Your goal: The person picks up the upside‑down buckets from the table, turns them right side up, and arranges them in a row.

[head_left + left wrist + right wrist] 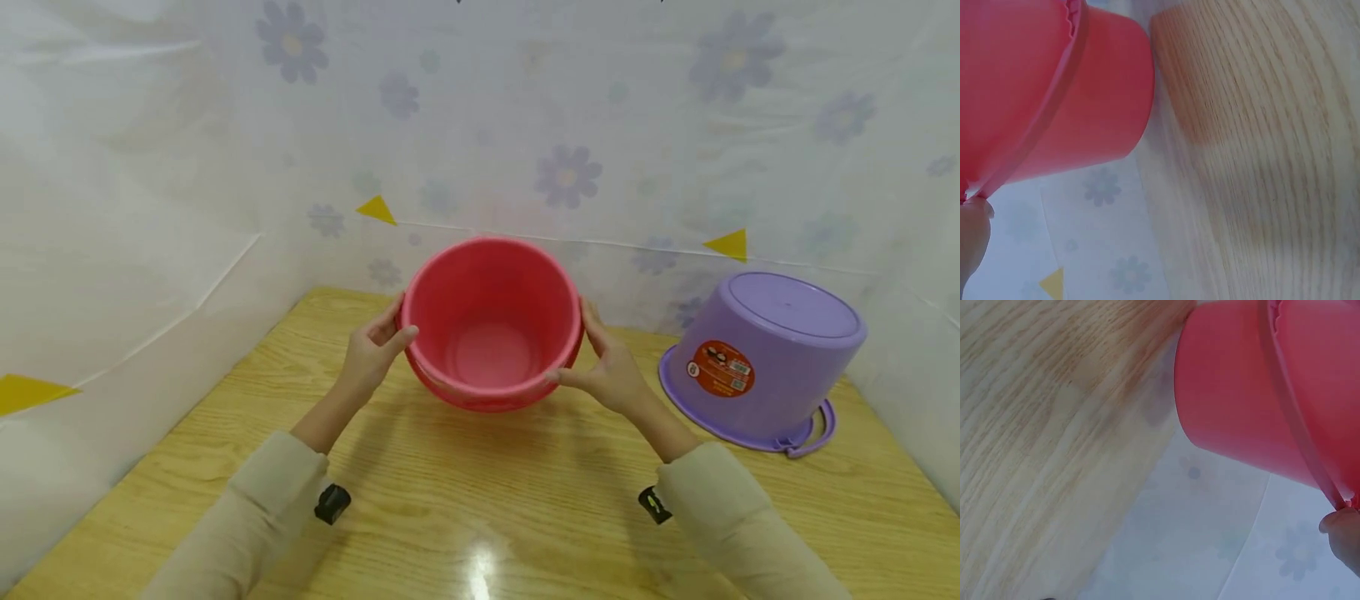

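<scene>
A red plastic bucket (491, 342) is tilted so that its mouth faces me, and its inside looks bare. On its left rim my left hand (371, 353) grips, the thumb on the near side of the edge. The right rim is pinched by my right hand (612, 372), thumb in front and fingers behind. Both wrist views show the bucket's outer wall (1107, 94) and a handle (1291, 406) lying along the rim. Whether its base touches the table cannot be told for certain. Most of each hand's fingers are hidden behind the bucket.
A purple bucket (780, 358) with an orange label stands upside down at the right, its handle on the wooden table (465, 492). White flowered sheeting (480, 125) walls in the back and sides. Yellow triangles (731, 245) are on it.
</scene>
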Tool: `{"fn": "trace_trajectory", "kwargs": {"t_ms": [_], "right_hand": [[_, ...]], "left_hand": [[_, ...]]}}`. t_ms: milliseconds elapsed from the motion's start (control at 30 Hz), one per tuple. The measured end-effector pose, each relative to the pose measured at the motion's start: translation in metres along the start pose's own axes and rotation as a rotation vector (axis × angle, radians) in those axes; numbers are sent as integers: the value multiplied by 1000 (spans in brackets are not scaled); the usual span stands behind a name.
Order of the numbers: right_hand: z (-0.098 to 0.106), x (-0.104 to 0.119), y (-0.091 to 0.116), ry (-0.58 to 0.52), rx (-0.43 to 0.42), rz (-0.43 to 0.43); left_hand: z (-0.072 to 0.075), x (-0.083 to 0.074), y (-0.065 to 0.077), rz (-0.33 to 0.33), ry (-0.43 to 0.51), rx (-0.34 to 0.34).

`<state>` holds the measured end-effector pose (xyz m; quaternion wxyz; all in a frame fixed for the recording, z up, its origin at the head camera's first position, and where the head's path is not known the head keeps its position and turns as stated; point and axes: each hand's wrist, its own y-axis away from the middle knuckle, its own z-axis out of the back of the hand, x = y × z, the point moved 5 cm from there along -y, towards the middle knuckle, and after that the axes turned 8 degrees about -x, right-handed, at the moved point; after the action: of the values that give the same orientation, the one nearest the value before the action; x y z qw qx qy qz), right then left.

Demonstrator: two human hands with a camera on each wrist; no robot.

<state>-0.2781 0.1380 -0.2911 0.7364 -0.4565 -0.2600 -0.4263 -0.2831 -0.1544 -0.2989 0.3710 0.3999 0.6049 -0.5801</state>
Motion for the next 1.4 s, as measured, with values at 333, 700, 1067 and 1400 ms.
{"fn": "trace_trajectory", "kwargs": {"t_ms": [333,700,1067,1400], "right_hand": [[2,6,-1,45,-115,61],[-13,4,-3,-92,-160,19],[-36,12,-13,-62,-170,-11],[-51,11,-24,-60,-160,-41]], "left_hand": [[1,-12,-4,-81,-13,111],[12,-11,-7,-76,-102,115],[37,-8,-13,2,-208,62],[52,-8,-18,52,-283,43]]}}
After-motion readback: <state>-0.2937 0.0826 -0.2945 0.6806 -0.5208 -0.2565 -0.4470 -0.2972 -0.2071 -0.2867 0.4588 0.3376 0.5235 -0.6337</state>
